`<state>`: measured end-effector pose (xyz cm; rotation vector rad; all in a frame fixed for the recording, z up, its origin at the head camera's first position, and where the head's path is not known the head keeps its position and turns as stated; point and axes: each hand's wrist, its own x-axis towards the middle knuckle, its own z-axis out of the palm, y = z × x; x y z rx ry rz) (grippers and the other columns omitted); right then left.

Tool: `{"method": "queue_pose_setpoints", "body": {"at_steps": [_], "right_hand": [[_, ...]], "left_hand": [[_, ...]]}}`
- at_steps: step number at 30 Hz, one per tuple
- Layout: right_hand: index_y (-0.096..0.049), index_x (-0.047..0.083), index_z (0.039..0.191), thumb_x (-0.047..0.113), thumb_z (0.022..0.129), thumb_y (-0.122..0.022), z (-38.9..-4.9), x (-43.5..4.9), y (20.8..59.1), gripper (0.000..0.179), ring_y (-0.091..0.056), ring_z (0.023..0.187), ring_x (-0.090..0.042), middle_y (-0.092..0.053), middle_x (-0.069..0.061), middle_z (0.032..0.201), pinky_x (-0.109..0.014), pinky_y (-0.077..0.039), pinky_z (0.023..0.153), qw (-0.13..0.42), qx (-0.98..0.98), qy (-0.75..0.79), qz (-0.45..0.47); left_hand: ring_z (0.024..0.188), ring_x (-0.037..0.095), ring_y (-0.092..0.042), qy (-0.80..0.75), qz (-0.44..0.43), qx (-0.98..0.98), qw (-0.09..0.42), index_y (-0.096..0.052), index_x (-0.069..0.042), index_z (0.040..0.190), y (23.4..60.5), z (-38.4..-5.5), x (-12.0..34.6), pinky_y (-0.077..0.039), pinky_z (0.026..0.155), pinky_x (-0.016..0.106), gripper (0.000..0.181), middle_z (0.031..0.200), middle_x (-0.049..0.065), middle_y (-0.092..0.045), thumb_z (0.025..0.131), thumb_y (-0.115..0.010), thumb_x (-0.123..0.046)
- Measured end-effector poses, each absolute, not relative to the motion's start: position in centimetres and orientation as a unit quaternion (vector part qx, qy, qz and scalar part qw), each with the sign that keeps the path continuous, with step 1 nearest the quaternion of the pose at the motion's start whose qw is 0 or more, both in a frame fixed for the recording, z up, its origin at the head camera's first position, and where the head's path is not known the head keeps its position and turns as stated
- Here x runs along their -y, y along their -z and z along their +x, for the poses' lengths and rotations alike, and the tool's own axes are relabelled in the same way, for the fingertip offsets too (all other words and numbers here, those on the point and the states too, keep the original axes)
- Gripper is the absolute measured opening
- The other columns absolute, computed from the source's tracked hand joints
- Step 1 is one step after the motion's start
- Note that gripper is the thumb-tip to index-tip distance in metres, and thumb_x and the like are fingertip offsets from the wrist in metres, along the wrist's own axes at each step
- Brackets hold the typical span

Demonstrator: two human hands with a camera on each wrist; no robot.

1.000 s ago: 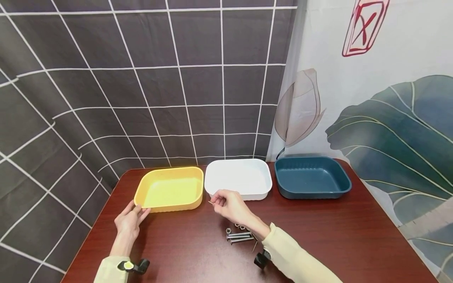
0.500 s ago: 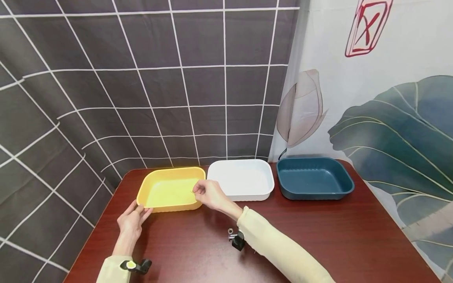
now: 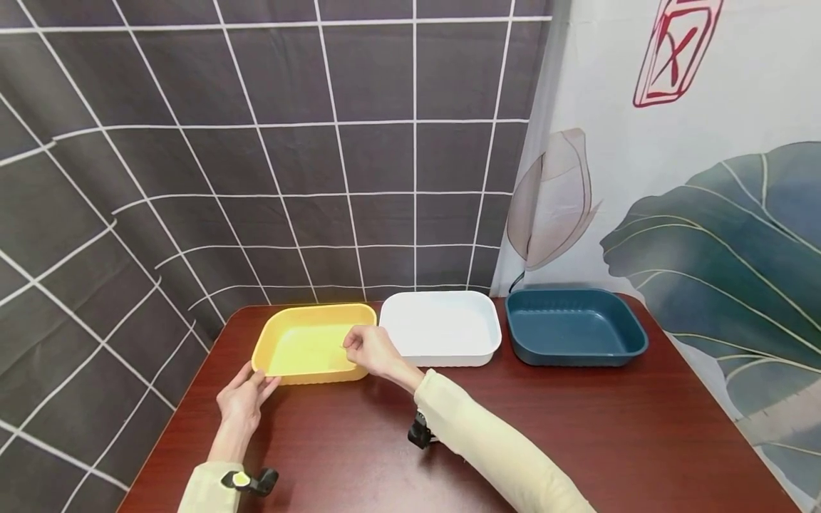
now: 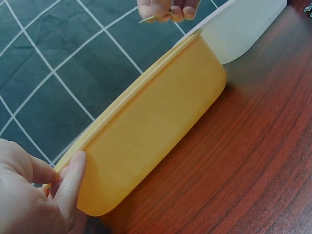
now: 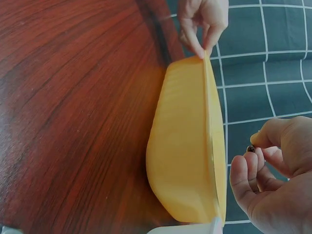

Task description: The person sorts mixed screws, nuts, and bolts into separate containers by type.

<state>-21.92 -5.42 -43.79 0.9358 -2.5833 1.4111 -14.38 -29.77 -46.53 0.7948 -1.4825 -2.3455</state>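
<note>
The yellow tray point(image 3: 301, 342) stands at the back left of the table. At its front left corner, my left hand point(image 3: 240, 402) pinches the rim between thumb and fingers. Over the right part of this tray, my right hand point(image 3: 378, 349) holds a small screw between thumb and fingertips. The pointed, brassy shank of the screw point(image 4: 148, 20) sticks out in the left wrist view, above the rim. Its dark round head point(image 5: 251, 148) shows in the right wrist view. In the head view the screw is barely visible.
A white tray point(image 3: 442, 328) stands right beside the yellow one, and a dark blue tray point(image 3: 577, 328) is further right. Behind them hangs a dark gridded cloth point(image 3: 378, 157). The right sleeve point(image 3: 487, 434) covers part of the reddish-brown table point(image 3: 321, 449).
My right hand has moved left with the screw, from in front of the white tray to over the yellow tray. The sleeve now hides the bolts and nuts. The left hand keeps its hold.
</note>
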Motion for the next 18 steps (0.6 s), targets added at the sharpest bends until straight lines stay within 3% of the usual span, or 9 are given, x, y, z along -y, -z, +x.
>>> {"method": "queue_pose_setpoints", "body": {"at_steps": [18], "right_hand": [[-0.069,0.003,0.081,-0.006,0.078,-0.067,-22.9,8.0,43.7,0.01,-0.054,0.065,-0.008,-0.062,-0.001,0.07,-0.013,-0.047,0.059,0.014,0.862,-0.424,0.278]], "left_hand": [[0.065,0.007,-0.067,0.797,0.266,0.525,0.134,-0.024,0.004,0.154,46.9,-14.3,29.9,-0.062,0.078,0.025,0.059,0.077,-0.005,-0.064,0.099,-0.047,0.007]]}}
